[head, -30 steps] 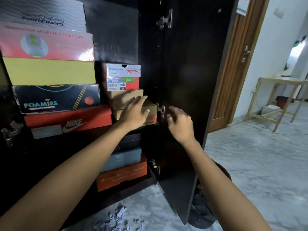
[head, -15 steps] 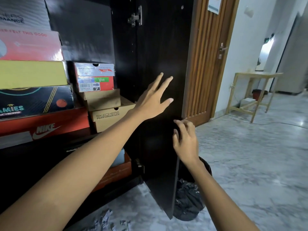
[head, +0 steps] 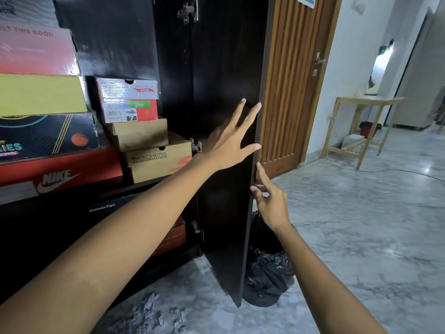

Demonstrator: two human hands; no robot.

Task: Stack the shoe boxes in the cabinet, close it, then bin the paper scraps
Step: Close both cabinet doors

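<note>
Left hand [head: 226,143] moved to cabinet door [head: 224,225] edge, fingers [head: 252,115] spread; right hand [head: 269,203] grips it.

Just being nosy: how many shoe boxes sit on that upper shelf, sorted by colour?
Brown boxes: 2
Red boxes, the Nike one and the grey-lidded one: 2
Pink box: 1
Yellow box: 1
Black box: 1
Grey box, cut off at the top edge: 1
Total: 8

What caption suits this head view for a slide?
Left hand on the open cabinet door, right hand pinching its edge; shoe boxes stacked inside, paper scraps on the floor.
</note>
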